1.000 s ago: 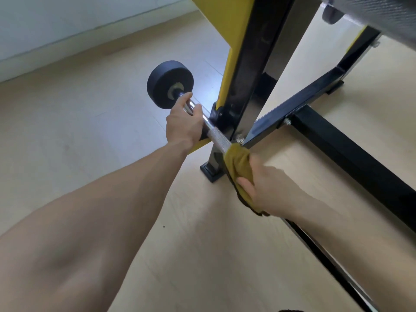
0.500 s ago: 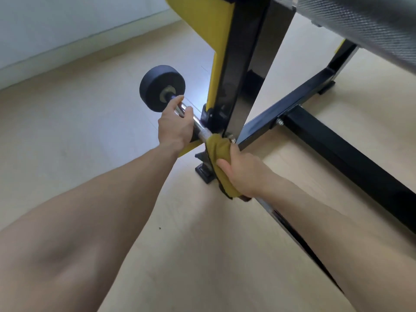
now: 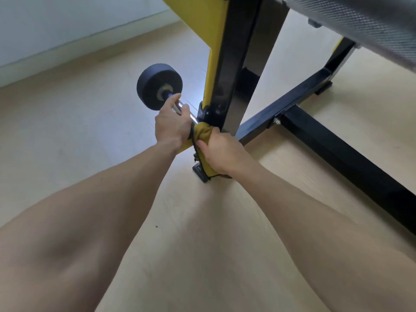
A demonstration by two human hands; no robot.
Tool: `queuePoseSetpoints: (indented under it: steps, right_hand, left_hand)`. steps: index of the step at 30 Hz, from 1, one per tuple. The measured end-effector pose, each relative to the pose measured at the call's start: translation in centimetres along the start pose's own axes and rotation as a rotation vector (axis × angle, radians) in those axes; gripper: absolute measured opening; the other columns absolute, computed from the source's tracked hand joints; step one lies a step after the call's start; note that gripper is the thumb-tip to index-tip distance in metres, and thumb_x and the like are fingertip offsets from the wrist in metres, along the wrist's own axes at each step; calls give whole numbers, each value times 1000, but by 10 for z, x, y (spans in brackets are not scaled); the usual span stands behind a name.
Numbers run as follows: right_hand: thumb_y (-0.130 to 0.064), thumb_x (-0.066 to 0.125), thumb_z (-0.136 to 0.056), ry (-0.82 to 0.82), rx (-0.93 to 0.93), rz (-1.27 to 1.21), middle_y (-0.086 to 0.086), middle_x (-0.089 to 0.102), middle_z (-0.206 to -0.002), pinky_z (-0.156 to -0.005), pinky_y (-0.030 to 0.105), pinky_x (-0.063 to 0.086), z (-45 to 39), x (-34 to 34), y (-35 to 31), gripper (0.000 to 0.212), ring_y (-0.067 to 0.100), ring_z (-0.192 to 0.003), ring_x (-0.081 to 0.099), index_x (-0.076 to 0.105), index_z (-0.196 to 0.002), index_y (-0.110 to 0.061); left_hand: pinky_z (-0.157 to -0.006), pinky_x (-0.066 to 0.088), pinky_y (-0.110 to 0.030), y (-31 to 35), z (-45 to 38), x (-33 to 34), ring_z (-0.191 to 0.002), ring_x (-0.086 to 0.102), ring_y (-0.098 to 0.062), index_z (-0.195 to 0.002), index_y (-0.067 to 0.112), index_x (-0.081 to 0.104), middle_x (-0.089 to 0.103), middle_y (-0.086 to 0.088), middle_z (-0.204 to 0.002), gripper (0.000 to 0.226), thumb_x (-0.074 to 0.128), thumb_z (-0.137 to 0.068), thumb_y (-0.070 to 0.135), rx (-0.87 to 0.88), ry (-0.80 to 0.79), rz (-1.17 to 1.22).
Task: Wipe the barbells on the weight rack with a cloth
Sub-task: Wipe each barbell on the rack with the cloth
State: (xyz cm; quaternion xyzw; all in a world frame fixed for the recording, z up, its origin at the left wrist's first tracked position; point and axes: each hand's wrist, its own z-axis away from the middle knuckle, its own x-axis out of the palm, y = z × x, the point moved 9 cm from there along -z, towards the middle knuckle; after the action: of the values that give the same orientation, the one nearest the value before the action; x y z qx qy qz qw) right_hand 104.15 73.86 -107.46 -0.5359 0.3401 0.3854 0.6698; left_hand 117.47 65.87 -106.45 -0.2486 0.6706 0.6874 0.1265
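My left hand (image 3: 172, 126) grips the chrome barbell (image 3: 182, 109) low on the weight rack (image 3: 227, 70), just inside its black end weight (image 3: 155, 83). My right hand (image 3: 221, 152) squeezes the yellow cloth (image 3: 202, 132) around the bar, touching my left hand, with the rack's upright crowding it and a black floor beam (image 3: 337, 143) behind.

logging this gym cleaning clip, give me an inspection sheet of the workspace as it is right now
surface: pale wood-look floor, bare but for one small dark speck.
job's things: barbell low on the black and yellow weight rack, round black end weight; yellow cloth wrapped on the bar beside the rack upright.
clutter: nothing seen.
grippers: left hand closed on the chrome bar; right hand closed on the cloth; the two nearly touch.
cables: nothing seen.
surroundings: light wall with skirting; grey textured pad at upper right.
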Motion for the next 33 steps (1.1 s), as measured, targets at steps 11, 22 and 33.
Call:
queuePoseSetpoints:
  steps: [11, 22, 33]
  right_hand:
    - [-33, 44, -104, -120, 21, 15, 15, 57, -124, -89, 39, 47, 42, -2, 16, 55, 31, -106, 60, 24, -147, -6]
    - [-58, 36, -100, -150, 144, -57, -13, 71, -95, -76, 39, 53, 218, -12, 123, 41, 13, -79, 65, 38, -121, -24]
    - [-63, 35, -96, 14, 442, 31, -13, 57, -81, -66, 31, 50, 432, -36, 229, 23, 6, -69, 56, 40, -91, -42]
  left_hand:
    - [-108, 43, -40, 22, 85, -15, -125, 45, -29, -144, 30, 46, 39, -14, -141, 45, 51, -100, 25, 254, 107, -481]
    - [-81, 46, -34, 121, 273, 60, -89, 52, -17, -80, 14, 67, 64, 2, -84, 24, 46, -92, 14, 973, -289, 55]
    - [-65, 40, -31, 126, 381, 174, -69, 51, -24, -75, 11, 50, 49, -4, -73, 29, 41, -98, 27, 877, -845, -787]
